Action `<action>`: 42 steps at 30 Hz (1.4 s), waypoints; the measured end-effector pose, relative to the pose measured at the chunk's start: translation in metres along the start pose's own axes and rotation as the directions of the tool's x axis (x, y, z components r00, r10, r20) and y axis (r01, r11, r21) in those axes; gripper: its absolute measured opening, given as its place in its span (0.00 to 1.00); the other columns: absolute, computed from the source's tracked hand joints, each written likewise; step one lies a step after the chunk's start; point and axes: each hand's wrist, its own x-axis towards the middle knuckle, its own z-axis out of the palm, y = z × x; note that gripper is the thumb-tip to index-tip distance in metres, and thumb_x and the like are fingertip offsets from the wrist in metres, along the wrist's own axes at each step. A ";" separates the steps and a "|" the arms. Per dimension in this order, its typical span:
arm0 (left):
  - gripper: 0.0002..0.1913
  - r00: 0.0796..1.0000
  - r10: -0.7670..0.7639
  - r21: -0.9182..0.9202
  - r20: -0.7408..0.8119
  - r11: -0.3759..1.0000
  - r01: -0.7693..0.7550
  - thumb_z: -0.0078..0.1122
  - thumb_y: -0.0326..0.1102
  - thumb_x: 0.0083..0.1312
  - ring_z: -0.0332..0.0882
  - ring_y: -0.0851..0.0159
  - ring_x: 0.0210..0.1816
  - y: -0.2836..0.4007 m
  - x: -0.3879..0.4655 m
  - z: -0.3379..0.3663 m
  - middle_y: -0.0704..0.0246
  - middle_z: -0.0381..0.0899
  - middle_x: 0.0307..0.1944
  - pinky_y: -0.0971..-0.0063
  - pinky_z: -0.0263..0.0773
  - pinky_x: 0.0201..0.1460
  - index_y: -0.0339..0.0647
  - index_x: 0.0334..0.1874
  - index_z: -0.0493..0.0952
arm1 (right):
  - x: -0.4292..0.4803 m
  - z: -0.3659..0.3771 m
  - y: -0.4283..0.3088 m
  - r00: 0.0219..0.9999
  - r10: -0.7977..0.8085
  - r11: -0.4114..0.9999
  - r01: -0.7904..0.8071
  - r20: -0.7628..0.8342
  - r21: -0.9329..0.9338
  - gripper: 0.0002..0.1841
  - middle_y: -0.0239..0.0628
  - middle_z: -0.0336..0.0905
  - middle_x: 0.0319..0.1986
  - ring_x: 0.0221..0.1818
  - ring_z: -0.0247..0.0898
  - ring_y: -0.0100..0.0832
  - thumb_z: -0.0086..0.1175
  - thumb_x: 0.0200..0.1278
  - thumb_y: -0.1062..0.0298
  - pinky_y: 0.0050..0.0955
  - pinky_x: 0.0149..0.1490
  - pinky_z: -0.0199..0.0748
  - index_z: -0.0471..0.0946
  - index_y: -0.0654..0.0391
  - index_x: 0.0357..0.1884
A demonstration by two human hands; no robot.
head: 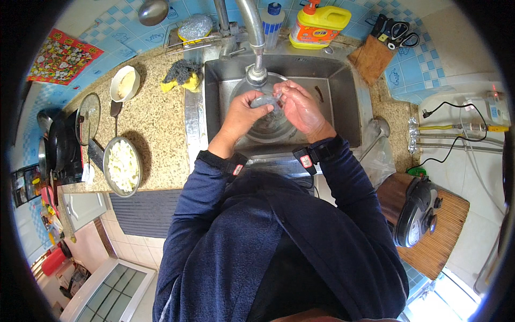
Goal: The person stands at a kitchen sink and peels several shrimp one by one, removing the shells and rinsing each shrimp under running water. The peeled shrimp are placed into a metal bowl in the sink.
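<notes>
My left hand (244, 113) grips a small translucent greyish piece (262, 100), perhaps squid or a thin plastic item; I cannot tell which. My right hand (301, 105) pinches the right end of the same piece between thumb and fingers. Both hands are over a clear bowl (277, 137) that stands in the stainless steel sink (346, 120). Dark contents show dimly at the bottom of the bowl. The metal faucet (256, 74) hangs just above and behind the hands. A small brown scrap (319, 94) lies in the sink, right of the bowl.
On the left counter (165, 133) are a bowl of chopped pale vegetable (123, 166), a white bowl (125, 83) and a sponge with a dark scourer (181, 75). Behind the sink stands a yellow detergent bottle (320, 26); a knife block (371, 59) and an electric pressure cooker (410, 209) are at right.
</notes>
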 end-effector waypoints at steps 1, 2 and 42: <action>0.10 1.000 0.007 0.008 0.009 1.000 -0.007 0.65 0.29 0.57 0.70 0.80 0.33 0.000 0.000 0.002 0.76 0.77 0.32 0.85 0.66 0.38 0.35 0.40 0.77 | 0.000 -0.001 0.000 1.000 -0.015 0.999 0.015 -0.001 -0.031 0.05 0.31 0.71 0.35 0.41 0.65 0.24 0.47 0.65 0.69 0.26 0.49 0.62 0.72 0.58 0.37; 0.10 1.000 0.019 0.021 0.019 1.000 -0.020 0.65 0.30 0.57 0.69 0.80 0.33 0.000 -0.001 0.003 0.77 0.77 0.31 0.85 0.66 0.37 0.34 0.40 0.77 | 0.000 -0.001 0.000 0.999 -0.033 0.998 0.034 0.019 -0.061 0.05 0.32 0.71 0.36 0.41 0.65 0.25 0.47 0.66 0.69 0.26 0.49 0.62 0.71 0.59 0.37; 0.15 0.999 0.027 -0.181 -0.016 0.983 -0.030 0.56 0.30 0.64 0.72 0.73 0.48 -0.020 -0.006 -0.010 0.69 0.77 0.48 0.80 0.64 0.54 0.36 0.53 0.75 | 0.010 0.019 0.001 0.951 -0.216 0.324 0.284 0.221 -0.903 0.09 0.40 0.70 0.25 0.29 0.70 0.36 0.61 0.50 0.70 0.30 0.35 0.67 0.74 0.62 0.30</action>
